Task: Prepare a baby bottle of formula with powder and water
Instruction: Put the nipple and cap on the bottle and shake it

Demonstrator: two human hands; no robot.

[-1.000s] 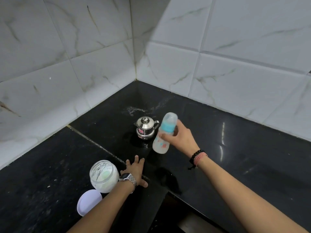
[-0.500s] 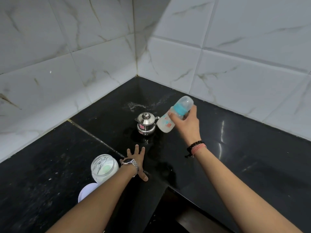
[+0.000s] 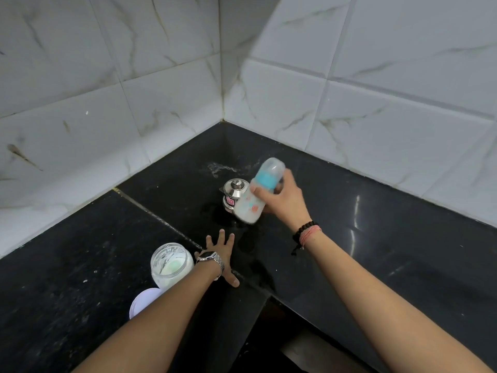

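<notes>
My right hand (image 3: 285, 200) grips a capped baby bottle (image 3: 255, 196) with a teal collar and milky white liquid inside. The bottle is tilted, cap up to the right, base blurred, above the black counter. Just behind it stands a small steel lidded pot (image 3: 233, 193). My left hand (image 3: 220, 251), wearing a metal watch, lies flat on the counter with fingers spread and holds nothing. Left of that wrist stands an open glass jar of white powder (image 3: 170, 265), with its white lid (image 3: 144, 301) on the counter beside it, partly hidden by my forearm.
The black stone counter (image 3: 376, 251) fills an inner corner between white marble-tiled walls (image 3: 134, 103). A wet patch and white spill marks lie near the pot (image 3: 215, 168). The counter's front edge drops into a dark recess (image 3: 282, 332) between my arms.
The bottle in my right hand has swung up and to the right, then back down, changing tilt each frame. My left hand has stayed flat on the counter.
</notes>
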